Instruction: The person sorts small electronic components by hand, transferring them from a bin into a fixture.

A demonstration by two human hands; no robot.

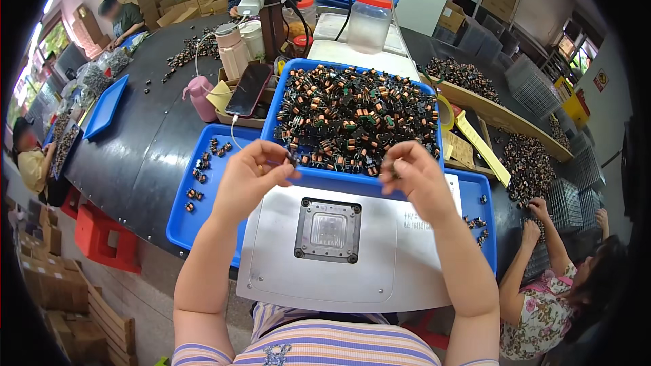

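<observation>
My left hand is closed in a pinch on a small dark coil component at the near edge of a blue tray. That tray is heaped with copper-wound coil components on black bases. My right hand is also closed, thumb against fingers, over the tray's near right corner. Something small and dark shows between its fingertips, too hidden to name. Between and below the hands lies a silver metal plate with a square clear-windowed fixture set in it.
A left blue tray and a right blue tray hold a few coils each. Left of the heap are a phone and a pink bottle; behind it, a red-lidded jar. Another person's hands work among coils at right.
</observation>
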